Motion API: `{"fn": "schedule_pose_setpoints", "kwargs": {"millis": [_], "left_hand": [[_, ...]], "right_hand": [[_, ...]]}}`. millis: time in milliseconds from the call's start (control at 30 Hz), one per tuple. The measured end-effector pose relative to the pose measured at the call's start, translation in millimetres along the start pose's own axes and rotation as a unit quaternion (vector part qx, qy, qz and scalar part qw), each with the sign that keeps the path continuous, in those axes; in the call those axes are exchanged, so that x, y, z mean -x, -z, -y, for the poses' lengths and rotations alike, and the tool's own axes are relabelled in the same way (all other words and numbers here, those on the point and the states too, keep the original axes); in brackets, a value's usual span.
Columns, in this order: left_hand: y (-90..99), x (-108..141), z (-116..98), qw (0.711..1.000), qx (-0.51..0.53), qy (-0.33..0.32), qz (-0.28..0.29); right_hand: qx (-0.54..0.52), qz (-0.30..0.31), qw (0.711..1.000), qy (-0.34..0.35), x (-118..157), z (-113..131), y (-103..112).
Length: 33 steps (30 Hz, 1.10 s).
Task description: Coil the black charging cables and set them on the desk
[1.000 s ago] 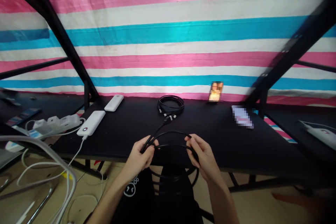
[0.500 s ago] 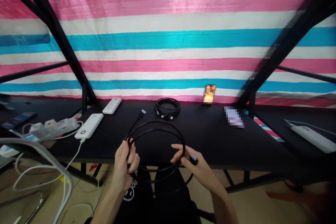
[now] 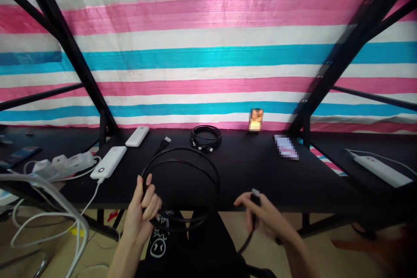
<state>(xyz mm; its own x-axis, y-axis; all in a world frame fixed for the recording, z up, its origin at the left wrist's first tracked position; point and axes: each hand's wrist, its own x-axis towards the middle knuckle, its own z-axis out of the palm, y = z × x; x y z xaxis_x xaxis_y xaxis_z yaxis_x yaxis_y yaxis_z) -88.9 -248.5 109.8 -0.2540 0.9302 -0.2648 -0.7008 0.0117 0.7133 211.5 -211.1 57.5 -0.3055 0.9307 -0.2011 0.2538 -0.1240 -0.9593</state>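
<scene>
"Two bare hands, well apart: what has each got?"

"The left hand (image 3: 143,204) has its fingers closed around one side of a loosely looped black cable (image 3: 218,181). The right hand (image 3: 265,213) grips a black plug with a pale metal tip (image 3: 255,195), which points away from the person."

"Where are the loops, exactly?"

"In front of the person — hanging from the left hand, across the near edge of a flat black tabletop (image 3: 247,169) in view and over black trousers with white print (image 3: 158,247). A second plug, black with a pale end (image 3: 165,141), sticks out beyond the left hand; I can't tell whether it touches the table."

"And the cord under the right hand?"

"A black length runs down from it; where it joins the loops is hidden."

"What else lies there?"

"Farther back, a neatly coiled thin black cable (image 3: 208,143) with its pale ends toward the person. To its left are two white, rounded-edge oblong blocks: the nearer one (image 3: 108,161) with a white cord (image 3: 92,200) at its near end, the farther one (image 3: 137,136) just beyond. Behind everything hangs a pink, blue and white striped sheet (image 3: 195,56)."
</scene>
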Motion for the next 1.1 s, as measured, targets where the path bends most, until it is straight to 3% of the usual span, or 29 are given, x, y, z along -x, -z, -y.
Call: {"fn": "schedule_pose_setpoints", "kwargs": {"millis": [100, 200, 300, 400, 500, 600, 733, 833, 967, 1100], "left_hand": [[9.8, 1, 3, 0.986, -0.098, 0.090, 0.104], [7.4, 5, 11, 0.923, -0.302, 0.104, 0.215], [-5.9, 8, 21, 0.845, -0.476, 0.048, 0.239], [-16.9, 11, 28, 0.806, -0.555, -0.072, 0.194], [-19.2, 15, 27, 0.785, -0.579, -0.131, 0.177], [-17.4, 17, 23, 0.807, -0.544, -0.159, 0.166], [-17.7, 20, 20, 0.881, -0.432, -0.165, 0.100], [-17.7, 22, 21, 0.925, -0.339, -0.162, 0.058], [-15.0, 23, 19, 0.970, -0.177, -0.158, -0.041], [-13.6, 24, 7, 0.974, -0.099, -0.170, -0.109]], "right_hand": [[-0.039, -0.168, 0.983, 0.062, -7, 24, 19], [-0.037, -0.237, 0.966, 0.094, -17, 58, 14], [0.050, -0.205, 0.971, 0.109, -25, 87, -14], [0.089, -0.155, 0.968, 0.174, -30, 100, -46], [0.090, -0.103, 0.970, 0.199, -29, 96, -66], [0.089, -0.083, 0.972, 0.203, -25, 82, -73], [0.094, -0.104, 0.964, 0.224, -24, 59, -72], [0.036, -0.143, 0.964, 0.222, -28, 42, -66], [-0.111, -0.102, 0.985, 0.085, -32, 15, -53], [-0.224, -0.107, 0.969, -0.012, -25, -23, -45]]}}
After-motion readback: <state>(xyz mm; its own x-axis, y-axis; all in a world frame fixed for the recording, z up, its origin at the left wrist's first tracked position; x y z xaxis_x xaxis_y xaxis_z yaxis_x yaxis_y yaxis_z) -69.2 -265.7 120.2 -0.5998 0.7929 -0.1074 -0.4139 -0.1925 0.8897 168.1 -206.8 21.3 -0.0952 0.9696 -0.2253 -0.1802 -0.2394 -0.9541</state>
